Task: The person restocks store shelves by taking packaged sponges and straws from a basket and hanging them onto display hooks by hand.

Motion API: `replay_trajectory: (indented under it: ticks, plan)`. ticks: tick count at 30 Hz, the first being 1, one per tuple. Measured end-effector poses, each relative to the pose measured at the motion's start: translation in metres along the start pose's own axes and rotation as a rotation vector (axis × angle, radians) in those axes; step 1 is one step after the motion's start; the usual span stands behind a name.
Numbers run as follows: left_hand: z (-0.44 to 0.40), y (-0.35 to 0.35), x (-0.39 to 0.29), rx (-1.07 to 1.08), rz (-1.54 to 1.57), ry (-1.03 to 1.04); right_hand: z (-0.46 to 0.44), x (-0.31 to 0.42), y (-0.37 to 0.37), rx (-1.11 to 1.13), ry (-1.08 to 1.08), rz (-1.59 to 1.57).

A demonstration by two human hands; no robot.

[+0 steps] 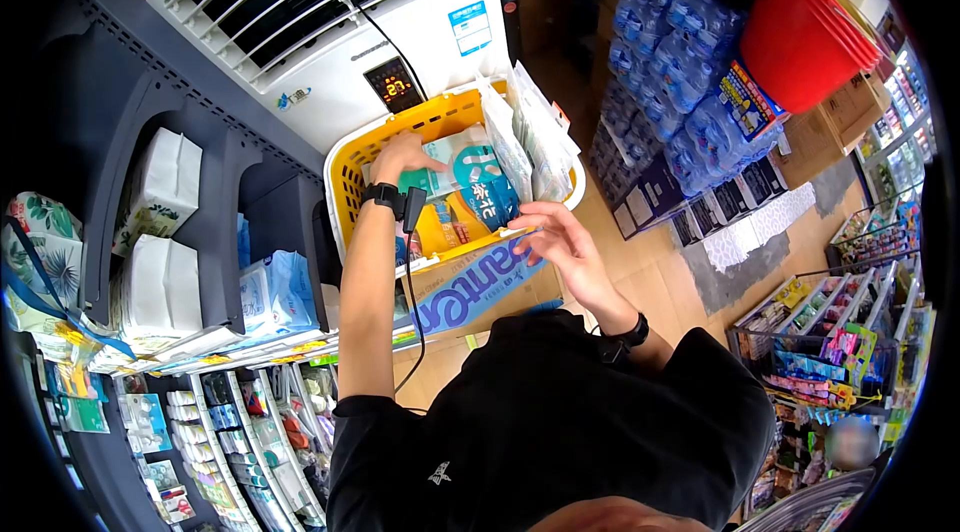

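Note:
My left hand [402, 158] reaches down into a yellow plastic basket [352, 164]. One digit is stretched out against a teal-and-white package [466, 158]; the other fingers are partly hidden. At the basket's near right corner, my right hand [562, 240] is open, its fingers apart and lightly bent. The fingertips come close to a dark blue package [494, 202]; whether they touch it I cannot tell. White flat packs [535, 137] stand upright at the basket's right end. An orange-yellow package [430, 230] lies along the near side.
Under the basket is a printed cardboard box [480, 292]. A white appliance [440, 42] with a vent grille stands behind. Shelves with white packs [160, 282] line the left. Shrink-wrapped bottles [670, 62], red buckets [808, 27] and a goods rack [830, 342] are at right.

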State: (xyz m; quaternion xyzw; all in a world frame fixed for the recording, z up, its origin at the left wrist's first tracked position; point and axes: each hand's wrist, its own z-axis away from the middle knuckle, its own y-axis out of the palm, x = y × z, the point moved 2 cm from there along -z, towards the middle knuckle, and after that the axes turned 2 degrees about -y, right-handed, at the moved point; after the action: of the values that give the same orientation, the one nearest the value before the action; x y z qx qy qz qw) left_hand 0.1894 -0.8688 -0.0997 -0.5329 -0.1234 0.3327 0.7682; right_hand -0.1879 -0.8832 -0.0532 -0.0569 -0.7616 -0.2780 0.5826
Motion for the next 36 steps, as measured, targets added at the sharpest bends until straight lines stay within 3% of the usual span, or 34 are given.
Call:
replay_trajectory:
  ticks: [3, 9, 18, 22, 25, 30, 32, 35, 36]
  plan:
    - [0.003, 0.003, 0.002, -0.058, -0.085, 0.028, 0.0, -0.003, 0.001, 0.001, 0.014, 0.003]
    - [0.02, -0.006, 0.004, -0.067, 0.13, 0.039, 0.0, -0.01, 0.0, 0.011, 0.029, 0.002]
    - [0.043, -0.028, 0.02, -0.292, 0.335, 0.208, -0.003, -0.022, 0.003, 0.061, 0.053, -0.02]
    - [0.068, -0.038, 0.021, -0.26, 0.346, 0.239, -0.002, -0.027, 0.003, 0.063, 0.074, -0.032]
    - [0.102, -0.048, 0.011, -0.335, 0.487, 0.296, -0.003, -0.028, 0.005, 0.08, 0.08, -0.019]
    - [0.174, -0.068, -0.022, -0.745, 0.436, 0.308, -0.006, -0.019, 0.01, 0.092, 0.104, 0.0]
    - [0.198, -0.07, -0.032, -0.788, 0.484, 0.289, -0.007, -0.016, 0.011, 0.1, 0.086, 0.016]
    - [0.233, -0.063, -0.046, -0.884, 0.886, 0.2, -0.01, -0.011, 0.015, 0.116, 0.096, 0.024]
    - [0.24, -0.057, -0.047, -0.883, 0.887, 0.206, -0.011, -0.009, 0.016, 0.109, 0.053, 0.045]
